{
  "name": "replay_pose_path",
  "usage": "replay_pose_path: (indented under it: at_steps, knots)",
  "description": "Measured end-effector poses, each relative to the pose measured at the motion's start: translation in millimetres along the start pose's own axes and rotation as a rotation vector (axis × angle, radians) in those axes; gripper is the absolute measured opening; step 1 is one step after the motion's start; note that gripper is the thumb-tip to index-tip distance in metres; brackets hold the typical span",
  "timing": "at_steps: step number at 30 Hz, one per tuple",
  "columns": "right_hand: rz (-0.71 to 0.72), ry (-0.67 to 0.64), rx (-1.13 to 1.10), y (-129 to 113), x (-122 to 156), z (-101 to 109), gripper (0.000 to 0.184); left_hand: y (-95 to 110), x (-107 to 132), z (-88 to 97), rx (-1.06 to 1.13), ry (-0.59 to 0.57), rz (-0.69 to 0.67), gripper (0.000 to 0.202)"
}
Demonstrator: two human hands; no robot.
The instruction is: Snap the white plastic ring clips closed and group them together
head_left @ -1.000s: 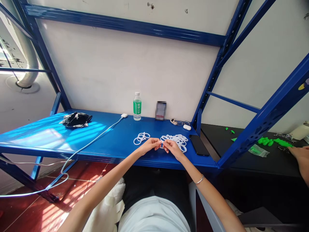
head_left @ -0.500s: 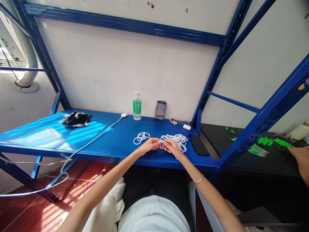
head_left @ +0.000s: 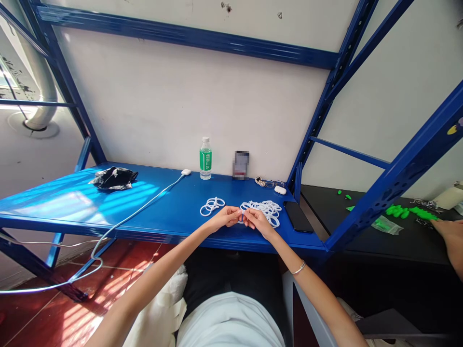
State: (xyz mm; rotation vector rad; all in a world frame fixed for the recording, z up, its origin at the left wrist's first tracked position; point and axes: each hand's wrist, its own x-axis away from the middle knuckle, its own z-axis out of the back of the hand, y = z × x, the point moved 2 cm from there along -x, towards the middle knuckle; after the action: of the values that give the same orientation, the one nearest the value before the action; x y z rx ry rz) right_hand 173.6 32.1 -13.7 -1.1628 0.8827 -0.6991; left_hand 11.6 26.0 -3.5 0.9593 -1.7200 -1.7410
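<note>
The 2 hands meet near the front edge of the blue worktop, right of its middle. The left hand and right hand are each closed in a fingertip pinch on 1 small white ring, held between them just above the surface. A pile of white rings lies just behind the right hand, and a smaller cluster of rings lies behind the left.

Along the back edge stands a water bottle. A phone lies at the right edge, a black bag lies toward the left back corner, and a white cable runs off the front edge. Behind is a white wall. To the right, another person's hand rests on a black worktop near green parts.
</note>
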Motion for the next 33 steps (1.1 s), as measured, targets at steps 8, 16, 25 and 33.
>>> replay_pose_path:
  at_steps: [8,16,25,33]
  knots:
    - [0.033,-0.021,0.026,-4.2,1.0,-1.5,0.044,-4.2,-0.6,2.0,0.026,-0.022,-0.005,0.044]
    - [0.041,-0.040,0.027,-4.8,0.8,-2.9,0.044,-3.8,-0.6,1.6,0.063,-0.013,-0.010,0.043]
    - [0.041,-0.058,0.023,-4.1,0.6,-3.2,0.045,-2.9,0.3,1.7,0.091,-0.037,-0.018,0.040]
    - [0.056,-0.070,0.014,-6.4,0.9,-3.7,0.043,-0.9,1.2,0.7,0.076,-0.018,-0.004,0.042]
